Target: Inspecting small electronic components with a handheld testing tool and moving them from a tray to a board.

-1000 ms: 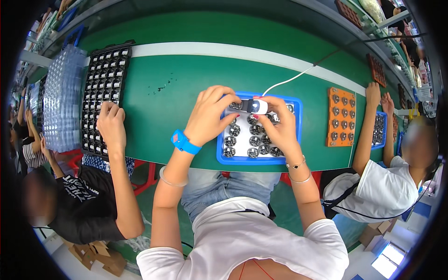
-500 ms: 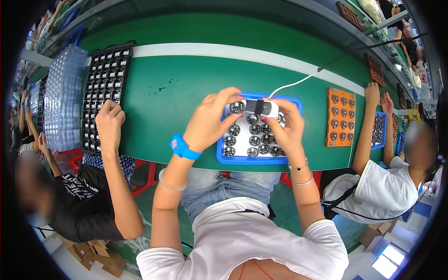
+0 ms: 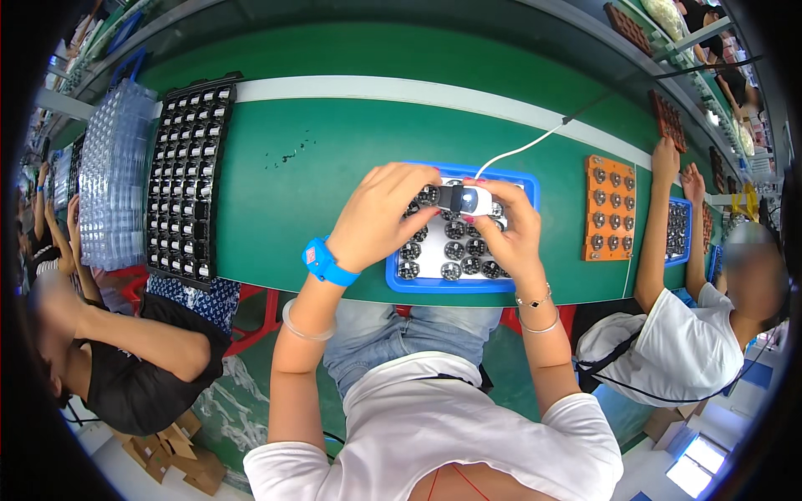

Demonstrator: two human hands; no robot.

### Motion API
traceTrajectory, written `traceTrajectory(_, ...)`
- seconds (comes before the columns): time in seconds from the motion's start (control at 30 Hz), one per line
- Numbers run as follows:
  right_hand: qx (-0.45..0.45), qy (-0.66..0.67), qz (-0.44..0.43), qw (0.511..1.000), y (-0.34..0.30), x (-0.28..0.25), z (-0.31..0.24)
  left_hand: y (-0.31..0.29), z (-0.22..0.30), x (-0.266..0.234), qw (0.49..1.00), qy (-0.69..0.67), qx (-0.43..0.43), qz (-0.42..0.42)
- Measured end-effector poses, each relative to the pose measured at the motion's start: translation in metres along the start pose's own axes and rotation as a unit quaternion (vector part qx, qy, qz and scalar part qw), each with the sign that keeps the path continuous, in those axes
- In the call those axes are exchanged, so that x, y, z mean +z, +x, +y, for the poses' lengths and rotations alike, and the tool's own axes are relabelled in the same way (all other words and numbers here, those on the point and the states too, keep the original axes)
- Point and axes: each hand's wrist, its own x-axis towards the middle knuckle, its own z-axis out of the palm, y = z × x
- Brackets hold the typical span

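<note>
The left hand (image 3: 378,213) pinches a small round black part with silvery detail (image 3: 428,196) between thumb and fingers; the right hand (image 3: 513,227) grips a rounded white handheld device with a black end (image 3: 473,200), thumb on the near side, fingers on the far side. The round part lies at the left fingertips, just beside the device's black end; whether the two touch cannot be told. A thin white cable (image 3: 520,153) runs from the device toward the far right. Beneath both hands, a shallow rectangular blue plastic tray (image 3: 451,286) with a white bottom holds similar round parts. It rests on a green tabletop (image 3: 351,134) crossed by a white strip (image 3: 376,90). To the left stands a black compartmented tray (image 3: 188,277); to the right, an orange plate (image 3: 606,188) bearing round pieces. Co-workers sit on either side.
</note>
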Motion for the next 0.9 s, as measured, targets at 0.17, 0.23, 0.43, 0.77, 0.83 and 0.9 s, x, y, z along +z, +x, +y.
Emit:
traceTrajectory(0.17, 0.059, 0.087, 0.066, 0.992, -0.008, 0.006, 0.009, 0.000, -0.017, 0.005, 0.998, -0.056, 0.005, 0.008)
traceTrajectory(0.23, 0.061, 0.121, 0.100, 0.986, -0.007, 0.006, 0.008, 0.000, -0.026, 0.006, 1.000, 0.006, -0.006, 0.012)
traceTrajectory(0.43, 0.051, -0.039, -0.052, 0.997, -0.012, 0.006, 0.000, -0.010, -0.044, 0.019, 0.995, 0.099, -0.025, 0.020)
traceTrajectory(0.77, 0.022, -0.083, -0.147, 0.985, -0.001, 0.004, -0.006, -0.026, -0.031, -0.004, 0.992, 0.104, 0.054, -0.042)
traceTrajectory(0.83, 0.032, -0.068, -0.170, 0.983, 0.000, 0.002, -0.006, -0.027, -0.031, -0.001, 0.993, 0.104, 0.045, -0.038)
traceTrajectory(0.9, 0.042, -0.054, -0.191, 0.979, 0.001, 0.002, -0.006, -0.026, -0.031, 0.003, 0.993, 0.103, 0.039, -0.034)
